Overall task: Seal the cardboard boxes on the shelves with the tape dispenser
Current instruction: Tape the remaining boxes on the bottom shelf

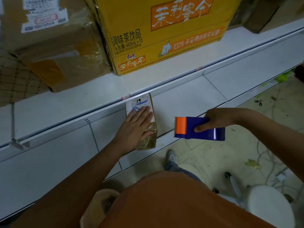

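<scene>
A small brown cardboard box (148, 140) with a white label marked "19" lies on the lower white shelf (65, 155). My left hand (136, 127) lies flat on its top, fingers spread. To the right of the box, my right hand (217, 120) grips a blue tape dispenser (205, 130) with an orange front. It hovers over the shelf's front edge and is apart from the box. On the upper shelf stand a large yellow tea carton (164, 33) and a brown taped box (57, 45).
The upper shelf edge (213, 66) runs diagonally above the small box. On the tiled floor at lower right stand a white round stool (269, 206) and scattered debris. My shoe (171, 157) is close to the shelf base.
</scene>
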The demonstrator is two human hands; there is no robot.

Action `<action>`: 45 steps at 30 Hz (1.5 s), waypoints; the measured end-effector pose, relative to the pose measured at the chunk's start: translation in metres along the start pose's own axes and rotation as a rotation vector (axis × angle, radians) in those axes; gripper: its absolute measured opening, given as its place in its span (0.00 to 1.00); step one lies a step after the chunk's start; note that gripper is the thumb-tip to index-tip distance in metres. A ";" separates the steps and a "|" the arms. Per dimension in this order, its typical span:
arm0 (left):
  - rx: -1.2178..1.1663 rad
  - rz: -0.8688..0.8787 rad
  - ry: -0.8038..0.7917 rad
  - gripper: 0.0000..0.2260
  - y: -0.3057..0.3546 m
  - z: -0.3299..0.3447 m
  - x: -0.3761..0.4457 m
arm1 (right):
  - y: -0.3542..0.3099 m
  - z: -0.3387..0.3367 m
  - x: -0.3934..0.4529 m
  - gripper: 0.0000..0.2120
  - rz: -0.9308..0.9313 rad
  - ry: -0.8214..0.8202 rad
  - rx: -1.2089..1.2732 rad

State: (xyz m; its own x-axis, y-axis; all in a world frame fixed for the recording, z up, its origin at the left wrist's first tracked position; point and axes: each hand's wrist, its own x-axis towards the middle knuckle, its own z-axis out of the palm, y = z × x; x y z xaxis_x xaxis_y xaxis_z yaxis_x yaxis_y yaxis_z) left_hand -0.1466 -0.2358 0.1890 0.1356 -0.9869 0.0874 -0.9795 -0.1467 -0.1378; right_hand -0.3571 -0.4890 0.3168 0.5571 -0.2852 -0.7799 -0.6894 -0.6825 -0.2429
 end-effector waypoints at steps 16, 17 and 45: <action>-0.105 0.004 0.068 0.27 0.007 -0.003 0.008 | -0.085 0.094 0.090 0.32 0.184 0.410 -0.300; -0.106 0.005 0.067 0.27 0.008 -0.003 0.008 | -0.085 0.095 0.092 0.32 0.181 0.421 -0.286; -0.223 -0.183 -0.252 0.36 0.046 -0.038 0.045 | -0.002 0.119 0.021 0.28 -0.036 0.944 0.080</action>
State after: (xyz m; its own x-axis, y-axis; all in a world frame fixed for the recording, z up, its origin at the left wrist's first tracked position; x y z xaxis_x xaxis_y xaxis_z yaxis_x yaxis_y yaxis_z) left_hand -0.1916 -0.2846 0.2239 0.3159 -0.9355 -0.1582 -0.9405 -0.3308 0.0783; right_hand -0.3991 -0.4142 0.2321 0.6985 -0.7155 0.0091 -0.6749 -0.6630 -0.3240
